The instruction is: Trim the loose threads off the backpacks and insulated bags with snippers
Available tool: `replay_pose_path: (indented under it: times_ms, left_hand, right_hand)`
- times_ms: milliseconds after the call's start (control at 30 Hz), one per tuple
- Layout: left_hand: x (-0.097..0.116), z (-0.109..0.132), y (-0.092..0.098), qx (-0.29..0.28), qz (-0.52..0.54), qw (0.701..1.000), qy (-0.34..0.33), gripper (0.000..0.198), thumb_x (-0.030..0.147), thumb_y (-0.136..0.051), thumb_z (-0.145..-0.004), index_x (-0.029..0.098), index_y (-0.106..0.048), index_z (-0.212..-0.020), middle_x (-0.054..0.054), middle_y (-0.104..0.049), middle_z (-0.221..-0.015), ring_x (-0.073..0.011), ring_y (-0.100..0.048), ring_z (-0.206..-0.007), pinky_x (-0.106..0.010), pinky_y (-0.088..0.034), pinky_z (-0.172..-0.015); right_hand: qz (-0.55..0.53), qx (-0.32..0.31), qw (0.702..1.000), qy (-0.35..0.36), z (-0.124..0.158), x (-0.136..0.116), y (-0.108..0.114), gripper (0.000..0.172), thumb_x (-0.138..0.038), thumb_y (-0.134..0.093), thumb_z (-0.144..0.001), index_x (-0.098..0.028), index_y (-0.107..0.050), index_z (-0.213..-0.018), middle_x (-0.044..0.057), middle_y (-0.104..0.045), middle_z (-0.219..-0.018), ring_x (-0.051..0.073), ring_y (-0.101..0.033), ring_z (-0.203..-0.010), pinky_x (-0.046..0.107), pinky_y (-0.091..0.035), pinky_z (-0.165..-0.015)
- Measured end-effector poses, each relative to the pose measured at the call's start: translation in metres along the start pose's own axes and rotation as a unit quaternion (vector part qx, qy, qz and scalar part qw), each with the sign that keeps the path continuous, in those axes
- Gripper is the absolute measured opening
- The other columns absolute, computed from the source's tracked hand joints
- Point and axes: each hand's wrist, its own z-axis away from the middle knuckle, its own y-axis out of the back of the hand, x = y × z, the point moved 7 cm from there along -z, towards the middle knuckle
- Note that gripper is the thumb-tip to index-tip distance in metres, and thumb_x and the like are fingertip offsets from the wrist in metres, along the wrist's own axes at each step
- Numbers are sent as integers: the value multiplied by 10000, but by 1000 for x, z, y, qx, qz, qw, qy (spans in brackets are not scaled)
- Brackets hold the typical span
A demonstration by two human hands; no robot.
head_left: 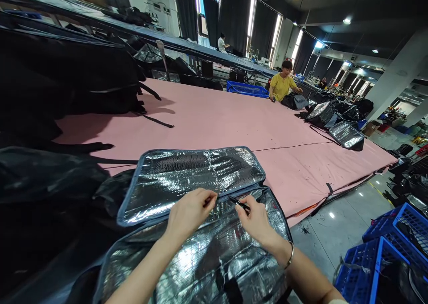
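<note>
An insulated bag (pixel 197 268) with a crinkled silver lining lies in front of me, its lid (pixel 187 172) folded back. Dark blue binding runs around the lid. By the hinge seam, my left hand (pixel 190 210) is closed in a pinch; whatever its fingertips hold is too small to make out. My right hand (pixel 254 219) grips a pair of small black thread snips (pixel 238 202), the tip pointing left at the same seam, a short way from the left fingertips. A bracelet (pixel 290 255) circles my right wrist.
Black bags (pixel 67 76) are heaped at the left of the pink-covered table (pixel 214 117), straps trailing. Across the table a person in a yellow top (pixel 282 85) handles a dark bag. More silver-lined bags (pixel 346 134) lie at the far right. Blue crates (pixel 359 268) stand on the floor at right.
</note>
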Motion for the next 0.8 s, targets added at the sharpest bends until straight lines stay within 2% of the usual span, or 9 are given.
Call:
replay_pose_path:
  times_ms: [100,300,433,567,667,733,800]
  left_hand:
    - [-11,-1,3,-14,45,998,31,371,454,-397,-825,210,-675,-846,-26,-671,-781,-164,-598,-668,-249,-401,-561]
    - [-14,5,2,2,102,994,49,414,511,-388,-801,202,-661,-841,-39,-651,-793,-182,-584,-695,-276,-408,-607]
    - [-11,8,-1,9,136,990,26,414,529,-406,-798,193,-646,-833,-49,-638,-815,-186,-577,-726,-287,-419,-654]
    - [-7,9,3,12,171,985,7,406,528,-419,-810,185,-632,-855,-54,-632,-825,-181,-565,-725,-288,-430,-665]
    - [-3,12,12,-13,201,979,-21,397,523,-402,-840,192,-602,-753,-34,-613,-756,-164,-556,-701,-267,-439,-654]
    - [-2,14,19,-26,214,976,-43,403,512,-390,-858,194,-573,-693,-27,-599,-725,-158,-557,-700,-258,-446,-663]
    - [-5,16,24,-16,202,977,-59,348,494,-425,-848,191,-596,-828,-41,-629,-846,-168,-578,-788,-266,-466,-726]
  right_hand:
    - [-9,-34,999,1,-4,-7,-2,187,-333,-549,-887,-184,-588,-993,15,-682,-801,151,-624,-604,219,-430,-574]
    - [59,-46,997,32,-7,-21,-10,196,-308,-549,-892,-197,-573,-1052,23,-688,-819,189,-658,-716,238,-433,-624]
    - [60,-36,996,47,-7,-19,-12,189,-308,-538,-897,-204,-583,-1048,16,-687,-813,182,-643,-688,243,-420,-621]
    - [13,-33,998,51,-8,-15,-10,163,-284,-547,-884,-208,-613,-1012,-6,-672,-791,140,-584,-602,221,-394,-588]
    - [-20,-36,999,33,-11,-11,-1,162,-318,-539,-896,-203,-607,-989,-21,-650,-765,121,-535,-549,214,-351,-535]
    - [-4,-43,998,34,-15,-10,9,185,-341,-493,-931,-197,-582,-1006,-21,-635,-751,130,-539,-563,222,-345,-537]
    - [38,-63,996,55,-21,-13,16,176,-296,-437,-964,-191,-552,-1045,-7,-637,-776,152,-585,-659,232,-377,-597]
